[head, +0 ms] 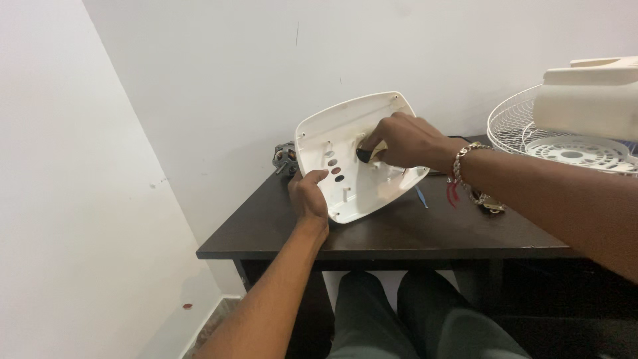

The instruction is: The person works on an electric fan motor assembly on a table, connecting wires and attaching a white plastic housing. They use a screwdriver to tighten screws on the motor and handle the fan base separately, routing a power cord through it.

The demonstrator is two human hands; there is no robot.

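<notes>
Dark table [399, 236] against white wall. Your left hand [307, 196] clamps white cover's [345, 143] lower edge, tilting it up. Right hand [407, 141] pinches black knob [365, 155] inside cover; knob not yet free. Motor [286, 158] behind cover, fan grille [565, 143] right.

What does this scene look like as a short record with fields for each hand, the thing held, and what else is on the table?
Held thing: white plastic cover, tilted, hollow side toward the camera
Left hand: grips the cover's lower left edge
Right hand: inside the cover, fingers on a small black part
Table: dark wood, against a white wall
Behind the cover: small motor
Right side: white fan grille with a cream housing on it
</notes>
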